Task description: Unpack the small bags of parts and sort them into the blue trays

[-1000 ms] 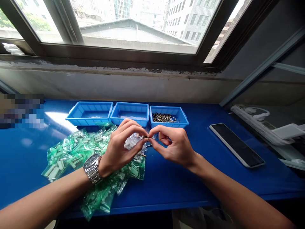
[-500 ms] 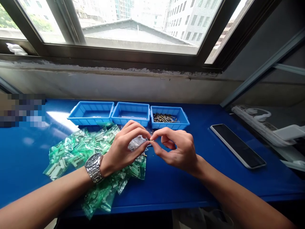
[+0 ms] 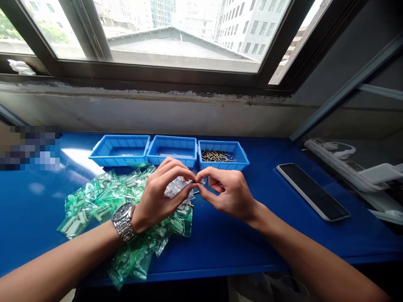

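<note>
My left hand (image 3: 165, 188), with a metal watch on its wrist, pinches thumb and forefinger together above the table's middle. My right hand (image 3: 225, 191) meets it fingertip to fingertip, also in a pinch. Whatever tiny piece sits between them is almost wholly covered by the fingers, so its kind cannot be made out. Below and left of the hands lies a heap of green plastic packets (image 3: 103, 197) with pale pieces inside. A clear plastic bag (image 3: 178, 188) shows behind my left fingers. Beyond my right hand, a blue bin (image 3: 242, 157) holds thin metal pins (image 3: 217, 156).
Two more blue bins (image 3: 119, 158) (image 3: 172, 159) stand in the same row along the wall. A phone (image 3: 311, 191) lies on the blue table (image 3: 267, 247) at right. White earphones (image 3: 340, 147) rest near the right-hand ledge. A window (image 3: 182, 46) is at the back.
Both hands have shifted slightly left, with the right hand's fingertips closing up against the left's. The bins, packets and phone stay in place.
</note>
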`<state>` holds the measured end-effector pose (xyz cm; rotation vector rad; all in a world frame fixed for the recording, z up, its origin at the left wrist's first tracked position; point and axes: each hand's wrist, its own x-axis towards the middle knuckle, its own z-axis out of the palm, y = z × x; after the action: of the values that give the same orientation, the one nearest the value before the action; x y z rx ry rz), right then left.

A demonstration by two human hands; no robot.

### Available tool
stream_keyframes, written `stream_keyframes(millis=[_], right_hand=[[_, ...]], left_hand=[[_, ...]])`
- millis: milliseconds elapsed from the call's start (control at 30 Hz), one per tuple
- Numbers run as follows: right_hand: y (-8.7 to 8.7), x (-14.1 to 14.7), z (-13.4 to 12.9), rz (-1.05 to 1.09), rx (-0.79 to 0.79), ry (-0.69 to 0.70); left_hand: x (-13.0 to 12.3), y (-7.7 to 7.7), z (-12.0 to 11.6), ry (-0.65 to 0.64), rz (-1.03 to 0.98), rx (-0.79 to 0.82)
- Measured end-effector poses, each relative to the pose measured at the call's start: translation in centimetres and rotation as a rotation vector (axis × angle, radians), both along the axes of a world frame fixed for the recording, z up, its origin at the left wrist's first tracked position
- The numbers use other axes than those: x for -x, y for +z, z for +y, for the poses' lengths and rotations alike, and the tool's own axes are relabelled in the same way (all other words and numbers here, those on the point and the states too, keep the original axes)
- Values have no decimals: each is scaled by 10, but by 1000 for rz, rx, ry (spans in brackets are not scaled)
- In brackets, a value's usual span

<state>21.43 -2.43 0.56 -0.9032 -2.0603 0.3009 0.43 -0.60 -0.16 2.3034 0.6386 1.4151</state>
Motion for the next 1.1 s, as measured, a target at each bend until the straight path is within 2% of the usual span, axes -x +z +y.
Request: stream_keyframes(millis=[200, 333, 433, 600, 800, 1100], right_hand=[[4, 0, -4, 35, -133, -78], [5, 1, -8, 59, -195, -22], [5, 1, -8, 63, -183, 1], [5, -1, -5, 35, -121, -50], [0, -2, 0, -34, -20, 6], [2, -3, -4, 16, -144, -45]], left_hand=[[0, -1, 2, 16, 0, 44], [-1, -2, 1, -32, 52, 57], [-2, -3, 1, -57, 59, 40], [-1, -2, 2, -2, 18, 42], [-1, -2, 1, 1, 11, 33], [-3, -2, 1, 25, 34, 87]])
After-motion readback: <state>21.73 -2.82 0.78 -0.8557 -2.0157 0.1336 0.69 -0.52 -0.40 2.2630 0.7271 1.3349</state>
